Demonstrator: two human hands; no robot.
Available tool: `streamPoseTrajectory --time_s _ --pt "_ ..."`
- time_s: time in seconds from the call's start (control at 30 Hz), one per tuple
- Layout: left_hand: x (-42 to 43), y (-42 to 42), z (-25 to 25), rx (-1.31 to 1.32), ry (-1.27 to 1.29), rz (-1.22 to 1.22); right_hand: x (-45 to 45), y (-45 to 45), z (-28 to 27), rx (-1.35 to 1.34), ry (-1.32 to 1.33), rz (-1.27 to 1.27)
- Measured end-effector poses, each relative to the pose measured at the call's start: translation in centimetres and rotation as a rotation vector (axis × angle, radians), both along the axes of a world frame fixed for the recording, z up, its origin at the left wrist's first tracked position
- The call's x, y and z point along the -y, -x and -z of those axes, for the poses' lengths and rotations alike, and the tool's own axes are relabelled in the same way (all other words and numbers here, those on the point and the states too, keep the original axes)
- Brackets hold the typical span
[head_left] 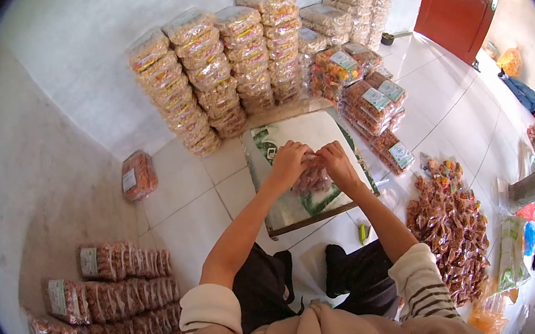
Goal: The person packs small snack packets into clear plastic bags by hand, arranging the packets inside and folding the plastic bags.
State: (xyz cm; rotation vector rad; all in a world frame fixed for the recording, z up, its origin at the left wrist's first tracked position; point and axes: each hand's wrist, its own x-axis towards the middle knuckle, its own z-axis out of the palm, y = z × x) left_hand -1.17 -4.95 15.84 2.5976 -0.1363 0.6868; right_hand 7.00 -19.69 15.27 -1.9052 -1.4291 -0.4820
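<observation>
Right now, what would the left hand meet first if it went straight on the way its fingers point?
Most likely the right hand, close beside the left hand at the top of the bag; depth is unclear, so I can't tell whether they touch.

bag: clear plastic, filled with small reddish-brown pieces | mouth gathered at the top, pinched by the left hand and the right hand | upper part partly hidden by the fingers | set on the white-and-green cover of the low table, body bulging toward the wearer
</observation>
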Motion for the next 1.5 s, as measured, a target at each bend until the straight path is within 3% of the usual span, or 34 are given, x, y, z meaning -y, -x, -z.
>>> streamPoseTrajectory --time_s 0.17,0.33,0.4,0.63,0.7,0.8,1.03,1.13,1.2,1.5 --pt "0.1 0.8 -0.4 0.034 -0.061 -0.004 0.4 0.7 -0.9 0.121 0.065 -0.017" --pt "-0.1 0.9 0.0 0.041 -0.09 0.015 0.5 -0.1 0.2 0.03 0.067 -0.006" --pt "-0.1 0.8 0.4 0.057 0.042 0.016 0.5 -0.4 0.7 -0.001 0.046 -0.015" --pt "-0.4 -0.1 1.5 0.059 0.131 -0.033 0.0 -1.3 1.7 -0.142 0.078 0.179" --pt "-0.6 -0.2 1.8 -0.181 0.436 -0.057 0.2 -0.5 1.9 -0.176 0.151 0.262" --pt "-0.6 -0.2 2.0 -0.157 0.488 -0.034 0.0 -0.2 2.0 -0.207 0.162 0.302" --pt "-0.7 -1.9 0.3 0.181 0.097 -0.105 -0.3 -0.7 0.3 -0.143 0.078 0.409" --pt "-0.4 -1.2 1.1 0.033 0.066 -0.099 0.8 -0.2 1.5 -0.12 0.19 0.386" --pt "-0.6 -1.0 1.5 -0.199 0.452 -0.051 0.9 0.0 1.9 -0.252 0.256 0.378" --pt "0.0 -1.2 1.5 -0.523 0.403 -0.118 1.0 0.5 2.0 -0.536 0.325 0.417"
